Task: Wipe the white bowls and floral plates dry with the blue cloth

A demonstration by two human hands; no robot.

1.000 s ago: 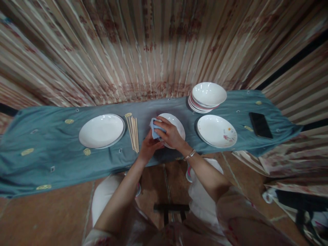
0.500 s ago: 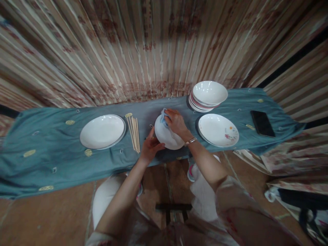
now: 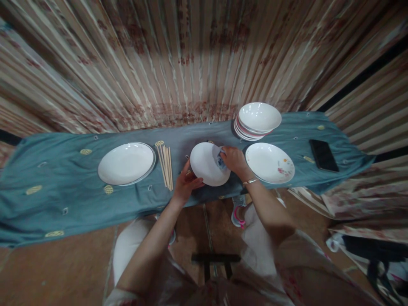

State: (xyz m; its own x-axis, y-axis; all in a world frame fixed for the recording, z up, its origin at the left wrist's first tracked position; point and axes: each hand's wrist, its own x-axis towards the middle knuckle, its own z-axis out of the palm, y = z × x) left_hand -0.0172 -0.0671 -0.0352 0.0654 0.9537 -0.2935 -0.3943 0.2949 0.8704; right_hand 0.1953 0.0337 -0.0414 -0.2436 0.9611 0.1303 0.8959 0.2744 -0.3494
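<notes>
As left fingers (image 3: 197, 183) are clasping a smooth round dish (image 3: 206, 163), cloth (image 3: 220, 159) is touching it.
Right fingers (image 3: 226, 154) are pinching the crumpled fabric.

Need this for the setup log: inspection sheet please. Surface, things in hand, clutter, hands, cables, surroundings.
Surface: tablecloth, green, yellow-patterned, creased.
Job's things: white dish between the hands, whether lifted unclear; rag, bluish, at its right side.
Clutter: plates and chopsticks to the left; floral plate and phone to the right; stacked bowls behind the floral plate.
Grippers: bare hands; left hand holds the dish's left edge, right hand grips the rag.
Cables: nothing seen.
Surroundings: curtain behind, striped; tiled floor below; dark item at lower right, identity unclear.
</notes>
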